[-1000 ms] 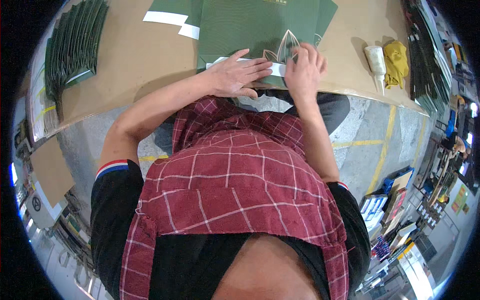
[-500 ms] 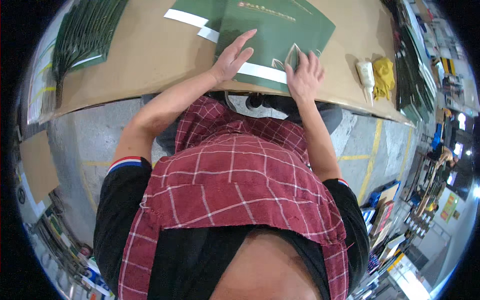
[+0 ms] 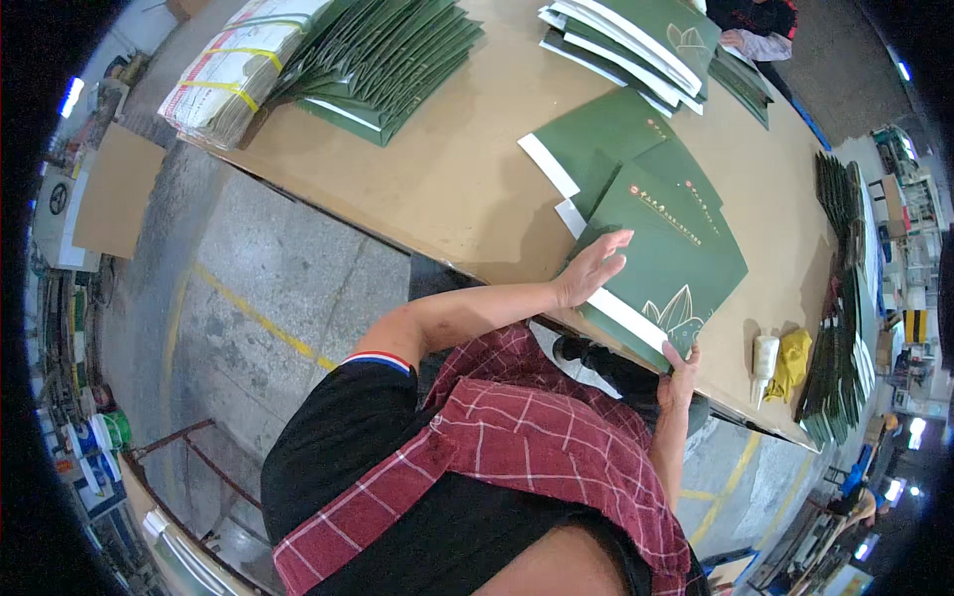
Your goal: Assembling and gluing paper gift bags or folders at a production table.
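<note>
A flat green paper bag (image 3: 664,244) with gold print and a white strip along its near edge lies on the table in front of me. My left hand (image 3: 590,270) rests at its near left edge, fingers stretched out and thumb apart. At the near right corner my right hand (image 3: 680,373) grips the bag, thumb on top by the gold leaf outline; its other fingers are mostly hidden beneath. More flat green bags (image 3: 593,144) with white strips lie partly under this one, fanned out toward the far left.
Stacks of folded green bags stand at far left (image 3: 397,70), far centre (image 3: 636,45) and along the right edge (image 3: 840,298). A strapped paper bundle (image 3: 224,84) sits far left. A white glue bottle (image 3: 764,360) and yellow cloth (image 3: 791,366) lie right. Another person's hand (image 3: 733,40) shows beyond.
My view has swung left, bringing the far stacks and the other person into sight. The right hand has gone from lying spread on the bag to gripping its near right corner.
</note>
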Demonstrator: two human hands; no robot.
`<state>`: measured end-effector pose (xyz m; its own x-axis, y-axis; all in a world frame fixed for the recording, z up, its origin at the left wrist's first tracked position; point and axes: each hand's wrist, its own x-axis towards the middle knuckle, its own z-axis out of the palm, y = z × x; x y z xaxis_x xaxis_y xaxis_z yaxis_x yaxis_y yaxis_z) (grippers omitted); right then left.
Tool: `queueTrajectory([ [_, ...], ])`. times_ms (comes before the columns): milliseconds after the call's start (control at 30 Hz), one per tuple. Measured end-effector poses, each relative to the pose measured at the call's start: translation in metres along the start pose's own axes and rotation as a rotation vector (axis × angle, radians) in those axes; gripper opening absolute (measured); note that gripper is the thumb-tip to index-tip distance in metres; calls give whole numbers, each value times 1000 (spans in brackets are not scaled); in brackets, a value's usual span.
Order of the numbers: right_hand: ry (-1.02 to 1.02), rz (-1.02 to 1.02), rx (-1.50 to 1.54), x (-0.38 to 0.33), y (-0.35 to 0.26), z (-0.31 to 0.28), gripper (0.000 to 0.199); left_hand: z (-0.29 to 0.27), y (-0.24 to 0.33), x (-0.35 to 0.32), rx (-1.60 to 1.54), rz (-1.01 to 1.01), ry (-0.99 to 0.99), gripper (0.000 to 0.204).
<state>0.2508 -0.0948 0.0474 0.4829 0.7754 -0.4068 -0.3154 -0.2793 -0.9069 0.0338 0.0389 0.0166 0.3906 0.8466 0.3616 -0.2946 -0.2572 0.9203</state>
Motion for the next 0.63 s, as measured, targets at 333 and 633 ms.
queueTrajectory([
  [333, -17, -4, -26, 9, 10, 22, 50, -26, -4, 12, -361, -229, 190, 58],
  [633, -23, -54, 31, -2, 14, 18, 51, -22, -9, 4, -350, -169, 156, 55],
])
